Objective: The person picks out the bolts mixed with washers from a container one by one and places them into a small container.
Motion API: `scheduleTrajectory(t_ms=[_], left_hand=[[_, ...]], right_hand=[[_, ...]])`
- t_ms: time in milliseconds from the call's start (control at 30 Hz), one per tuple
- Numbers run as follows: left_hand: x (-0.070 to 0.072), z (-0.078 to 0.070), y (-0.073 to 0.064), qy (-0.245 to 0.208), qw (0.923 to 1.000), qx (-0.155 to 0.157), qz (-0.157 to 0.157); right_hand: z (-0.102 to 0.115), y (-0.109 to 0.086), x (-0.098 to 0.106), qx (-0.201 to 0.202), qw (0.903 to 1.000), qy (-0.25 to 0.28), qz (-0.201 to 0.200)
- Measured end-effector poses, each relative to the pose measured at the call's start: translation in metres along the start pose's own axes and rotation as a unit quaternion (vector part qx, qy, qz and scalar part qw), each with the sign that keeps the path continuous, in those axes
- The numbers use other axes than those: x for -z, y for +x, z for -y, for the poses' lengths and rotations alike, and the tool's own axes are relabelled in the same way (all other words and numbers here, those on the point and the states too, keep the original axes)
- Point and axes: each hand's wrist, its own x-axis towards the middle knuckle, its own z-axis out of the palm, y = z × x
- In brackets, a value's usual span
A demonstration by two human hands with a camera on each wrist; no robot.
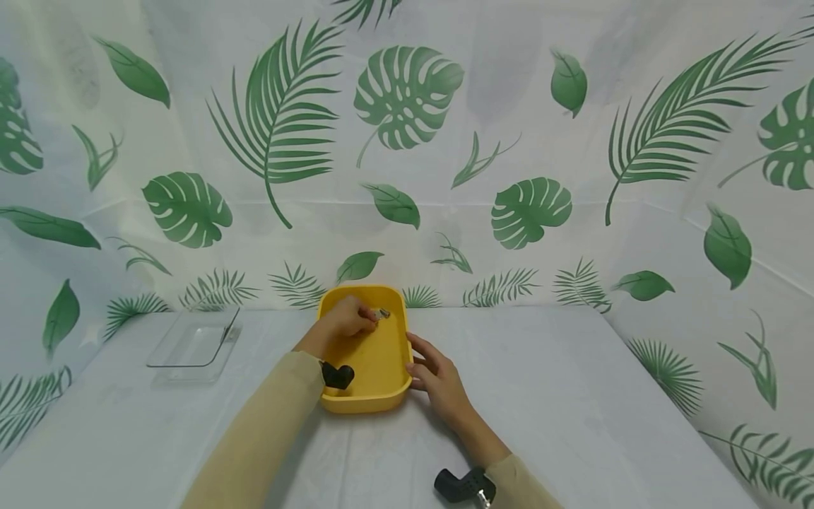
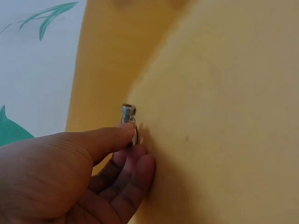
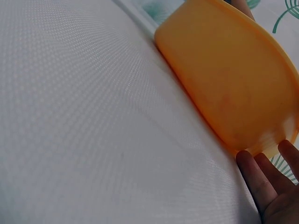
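A yellow rectangular tray [image 1: 365,404] with raised walls stands on the table. Reaching over its left wall, my left hand [image 1: 343,318] pinches a small silver socket-head bolt [image 2: 128,110] between thumb and fingers, low inside the far part of the tray. The bolt's round head shows above the thumb in the left wrist view; the fingers cover its lower part. Outside the right wall, my right hand [image 1: 445,387] touches the tray, its fingertips [image 3: 244,157] lying against the outer surface near the bottom.
To the left of the tray stands a clear, square-rimmed container [image 1: 193,346], its contents hard to make out. White cloth [image 1: 540,396] covers the table, and a leaf-patterned curtain [image 1: 439,177] hangs directly behind it.
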Motion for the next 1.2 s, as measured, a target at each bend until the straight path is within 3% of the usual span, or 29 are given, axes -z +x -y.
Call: scheduleTrajectory(t_ms=[433, 867, 1200], left_hand=[[0.001, 0.002, -0.003, -0.050, 0.9986, -0.005, -0.012], [0.006, 0.004, -0.003, -0.037, 0.9972, 0.020, -0.063], [0.012, -0.002, -0.007, -0.055, 0.9966, 0.021, -0.057]], right_hand=[[-0.001, -0.001, -0.002, 0.003, 1.0000, -0.002, 0.003], [-0.002, 0.000, -0.005, 0.008, 1.0000, 0.001, 0.004], [-0.002, 0.001, -0.001, 0.013, 0.9999, -0.010, -0.004]])
